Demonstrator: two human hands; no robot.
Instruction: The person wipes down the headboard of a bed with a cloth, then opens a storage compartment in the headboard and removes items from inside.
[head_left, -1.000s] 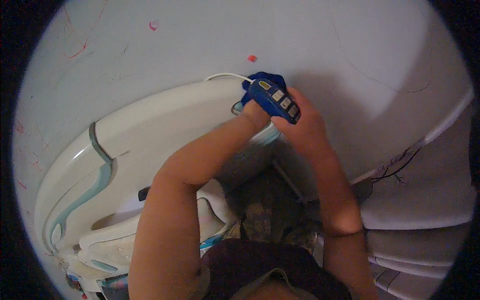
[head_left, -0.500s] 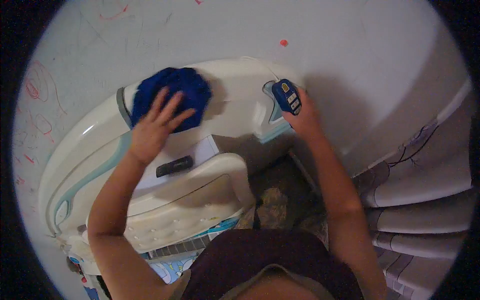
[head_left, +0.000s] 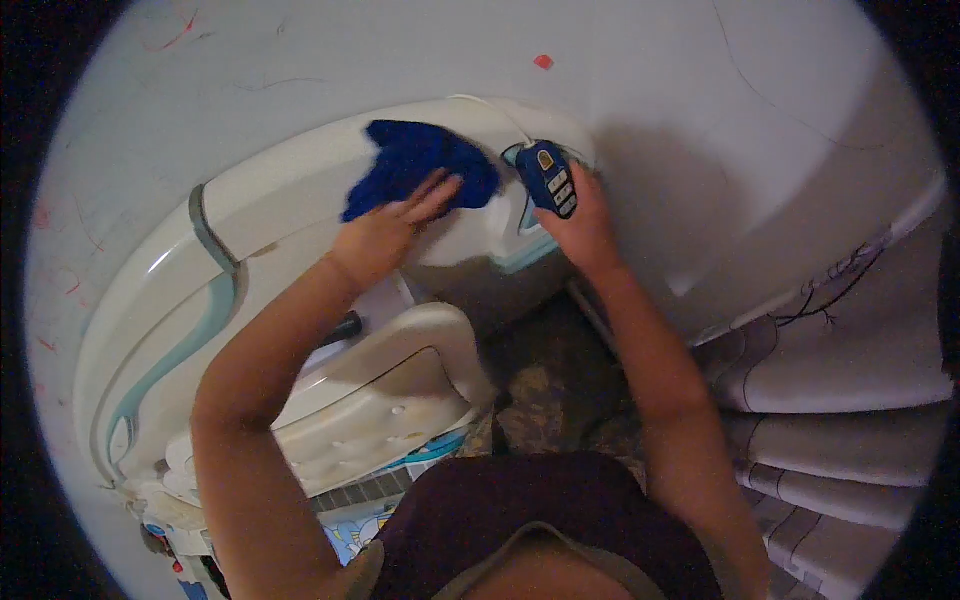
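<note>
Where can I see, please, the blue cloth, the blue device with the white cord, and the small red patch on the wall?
Blue cloth (head_left: pixel 423 152): head view, on its upper middle, above the fingertips.
Blue device (head_left: pixel 549 177): head view, middle of its front face.
Red patch (head_left: pixel 543 62): head view, its centre.

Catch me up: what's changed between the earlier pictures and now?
The left hand moved the blue cloth left along the white headboard, away from the blue corded unit, then partway back right. Nothing visibly let go or newly grasped. The right hand still holds the unit by the headboard's right end.
</note>
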